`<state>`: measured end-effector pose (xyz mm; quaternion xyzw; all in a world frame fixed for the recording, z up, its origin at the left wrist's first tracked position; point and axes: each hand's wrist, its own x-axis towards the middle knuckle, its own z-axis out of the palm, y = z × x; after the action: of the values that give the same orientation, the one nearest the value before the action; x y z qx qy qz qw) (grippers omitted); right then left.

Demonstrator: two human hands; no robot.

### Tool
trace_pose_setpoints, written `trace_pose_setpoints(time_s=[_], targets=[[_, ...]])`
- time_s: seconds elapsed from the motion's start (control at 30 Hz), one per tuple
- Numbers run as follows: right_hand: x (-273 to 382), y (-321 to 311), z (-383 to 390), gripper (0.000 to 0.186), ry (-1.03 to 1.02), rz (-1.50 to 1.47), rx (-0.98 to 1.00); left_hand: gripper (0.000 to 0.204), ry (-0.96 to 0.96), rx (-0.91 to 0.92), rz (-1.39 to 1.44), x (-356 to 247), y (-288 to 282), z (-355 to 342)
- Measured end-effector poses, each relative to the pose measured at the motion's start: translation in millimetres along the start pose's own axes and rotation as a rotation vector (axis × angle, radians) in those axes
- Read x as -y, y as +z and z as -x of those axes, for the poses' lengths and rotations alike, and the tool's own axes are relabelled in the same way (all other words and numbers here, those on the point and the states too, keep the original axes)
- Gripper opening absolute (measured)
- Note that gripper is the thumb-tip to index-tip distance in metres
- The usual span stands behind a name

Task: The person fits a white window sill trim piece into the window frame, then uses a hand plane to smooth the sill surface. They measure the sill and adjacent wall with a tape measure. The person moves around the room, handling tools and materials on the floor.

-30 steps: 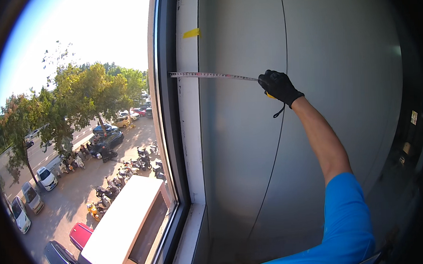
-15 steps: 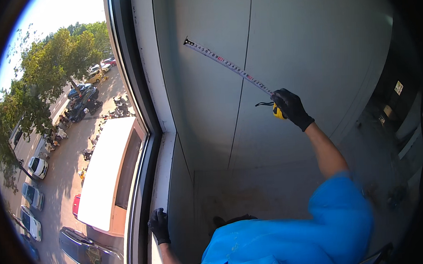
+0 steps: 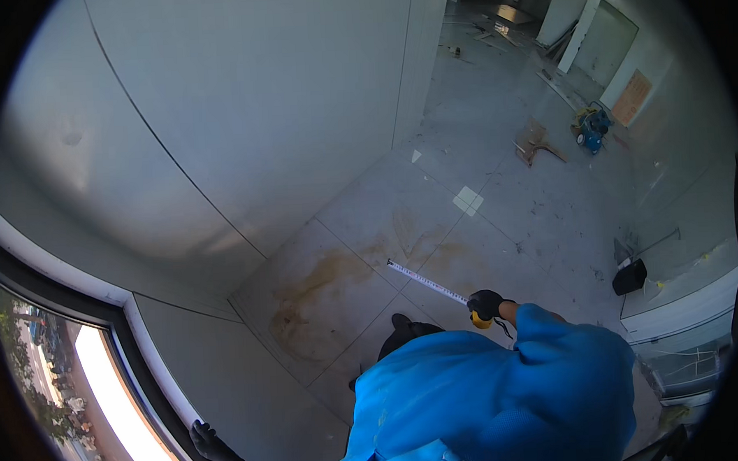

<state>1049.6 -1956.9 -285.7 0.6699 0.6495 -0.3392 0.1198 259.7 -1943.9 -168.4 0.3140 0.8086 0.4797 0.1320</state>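
In my right hand [image 3: 487,304], in a black glove, is a yellow tape measure [image 3: 478,319], with fingers wrapped round its case. Its white blade [image 3: 425,282] sticks out straight to the upper left, above the tiled floor, with a metal hook at the end. A dark strap loop hangs below the case. My left hand [image 3: 212,443], gloved in black too, rests with fingers stretched out on the white window sill [image 3: 162,367] at the lower left, holding nothing.
Grey wall panels [image 3: 256,87] with dark seams stand ahead and left. A dark window frame [image 3: 67,305] borders the left. Brown stains [image 3: 321,274] mark the floor. Farther right are a blue machine [image 3: 593,128], a broken brown piece [image 3: 534,145] and a black bin [image 3: 630,278].
The view has swung right and down, from window and wall to the floor. My right hand has come down nearer my body with the tape measure; my left stays at the sill.
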Motion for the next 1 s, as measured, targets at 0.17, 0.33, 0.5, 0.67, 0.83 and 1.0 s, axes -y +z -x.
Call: trace_pose_setpoints(time_s=[0.17, 0.33, 0.5, 0.67, 0.83, 1.0], targets=[[-42, -14, -7, 0.026, -0.112, -0.329, -0.144, 0.027, 0.070, 0.226, 0.094, -68, 103, 100], [-40, -71, -8, 0.030, -0.264, -0.482, -0.299, 0.019, -0.190, 0.778, 0.209, -93, 266, 240], [-30, -96, 23, 0.027, -0.411, -0.551, -0.472, 0.023, 0.234, 1.175, -0.166, -84, 341, 310], [-48, -75, 29, 0.021, -0.456, -0.713, -0.703, 0.021, -0.157, 1.319, -0.068, -36, 398, 319], [-44, -61, 11, 0.019, -0.480, -0.368, -0.912, 0.023, 0.180, 1.589, -0.445, 79, 443, 255], [-97, -63, 72, 0.014, -0.024, -0.249, -0.942, 0.027, 0.089, 1.749, -0.411, -23, 593, 273]])
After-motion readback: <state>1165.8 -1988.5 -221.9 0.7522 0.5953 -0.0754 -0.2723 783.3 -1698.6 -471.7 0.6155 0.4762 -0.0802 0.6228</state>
